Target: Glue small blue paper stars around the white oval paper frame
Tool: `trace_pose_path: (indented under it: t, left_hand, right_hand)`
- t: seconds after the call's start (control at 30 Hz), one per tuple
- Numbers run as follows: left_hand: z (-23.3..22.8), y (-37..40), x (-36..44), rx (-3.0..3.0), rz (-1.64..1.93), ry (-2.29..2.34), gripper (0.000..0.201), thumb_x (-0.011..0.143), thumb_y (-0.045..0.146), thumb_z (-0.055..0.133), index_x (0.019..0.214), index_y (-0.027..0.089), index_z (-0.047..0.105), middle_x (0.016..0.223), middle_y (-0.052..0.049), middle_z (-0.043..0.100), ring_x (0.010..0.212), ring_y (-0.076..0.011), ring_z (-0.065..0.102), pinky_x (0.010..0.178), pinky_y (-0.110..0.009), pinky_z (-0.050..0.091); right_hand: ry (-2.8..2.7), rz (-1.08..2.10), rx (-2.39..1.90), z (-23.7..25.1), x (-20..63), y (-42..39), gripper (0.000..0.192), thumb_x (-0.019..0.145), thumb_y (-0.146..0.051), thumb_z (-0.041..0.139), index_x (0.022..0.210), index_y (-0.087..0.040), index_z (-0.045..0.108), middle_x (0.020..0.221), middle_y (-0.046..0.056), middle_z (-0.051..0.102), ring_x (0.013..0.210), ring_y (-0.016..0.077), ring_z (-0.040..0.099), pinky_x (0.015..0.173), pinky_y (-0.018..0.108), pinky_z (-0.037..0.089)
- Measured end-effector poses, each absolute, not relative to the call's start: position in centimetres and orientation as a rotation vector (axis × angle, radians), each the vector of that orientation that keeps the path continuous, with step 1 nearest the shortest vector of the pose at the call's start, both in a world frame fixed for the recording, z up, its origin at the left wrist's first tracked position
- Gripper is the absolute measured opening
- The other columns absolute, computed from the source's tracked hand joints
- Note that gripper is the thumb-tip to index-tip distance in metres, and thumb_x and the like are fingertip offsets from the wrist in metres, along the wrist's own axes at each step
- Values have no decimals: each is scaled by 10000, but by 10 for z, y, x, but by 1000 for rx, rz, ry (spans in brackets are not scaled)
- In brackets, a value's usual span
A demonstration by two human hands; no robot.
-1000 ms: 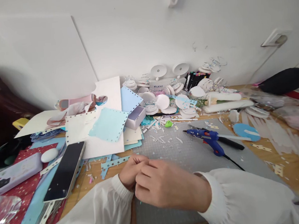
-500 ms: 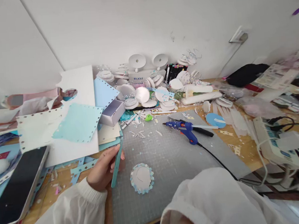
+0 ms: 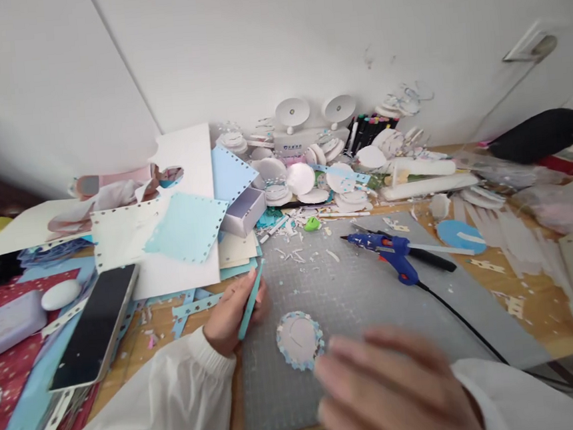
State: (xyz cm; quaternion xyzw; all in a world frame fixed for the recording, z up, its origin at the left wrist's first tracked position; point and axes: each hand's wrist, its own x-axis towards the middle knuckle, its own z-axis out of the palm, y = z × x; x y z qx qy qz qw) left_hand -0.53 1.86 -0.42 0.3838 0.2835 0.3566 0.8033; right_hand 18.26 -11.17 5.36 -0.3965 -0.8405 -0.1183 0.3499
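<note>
Teal strip is pinched in left hand, lower centre; right hand is blurred, fingers spread, holding nothing. Scalloped disc should be steadied flat before strip is aligned.

Open grey cutting mat around the paper disc, bare between it and the blue glue gun, whose black cord trails across the mat's right part. Blocked on the left by stacked card sheets and a dark phone, at the back by paper scraps and piled white discs. Near edge taken up by the left hand with a teal strip and the blurred right hand.
</note>
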Motion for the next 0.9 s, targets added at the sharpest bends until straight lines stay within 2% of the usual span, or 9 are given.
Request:
trace_pose_path:
  t: [0.07,0.13,0.27,0.37,0.53,0.63,0.8,0.9]
  left_hand:
    - [-4,17,-4,833,761,590,494,861,541,475,573,148,396,467,70,303,387,-42,232,406,-180,184]
    - [-5,16,-4,847,769,567,528,850,597,442,571,152,383,478,73,292,387,-40,207,400,-185,157]
    - [-9,16,-5,894,742,559,510,828,579,495,571,152,392,491,70,301,404,-45,234,416,-197,165]
    - [-9,15,-5,946,714,607,453,835,493,532,569,144,421,476,63,321,419,-55,264,433,-210,170]
    - [-8,13,-5,1061,710,697,463,842,498,502,544,150,434,437,58,322,412,-65,254,434,-229,164]
    - [-7,13,-6,1144,723,723,471,844,494,501,527,151,441,428,50,340,414,-69,274,440,-232,192]
    - [-6,13,-8,1285,728,768,515,841,531,479,502,143,468,452,24,392,441,-80,329,461,-237,243]
    - [-4,13,-7,1354,692,799,543,839,558,458,492,141,474,461,15,409,450,-86,345,473,-242,254]
  right_hand:
    - [-2117,-434,-947,57,201,-91,246,808,-86,517,1017,-188,598,1053,61,609,1005,198,564,878,362,471]
    - [-2005,-453,-1172,53,221,-81,281,780,-65,514,1040,-157,568,987,85,595,914,202,576,818,366,470]
    - [-1499,-313,-1738,25,263,-81,136,779,-249,546,901,-207,501,833,74,540,795,249,545,740,433,448]
    - [-1276,-189,-1893,0,289,-79,235,746,-359,552,922,-240,452,825,70,485,751,264,513,704,457,443]
    - [-1423,-297,-1964,-24,313,-54,380,720,-434,520,994,-177,465,900,126,519,846,306,526,733,481,443]
    - [-1553,-339,-2028,-31,316,-38,368,718,-436,495,952,-152,491,867,135,554,857,324,543,736,480,436]
    - [-1601,-140,-2108,-32,312,-23,244,736,-408,459,819,-184,507,731,119,578,746,309,571,658,420,434]
    - [-1421,55,-2141,-14,302,-16,219,678,-404,507,756,-200,519,693,99,581,729,308,578,654,417,430]
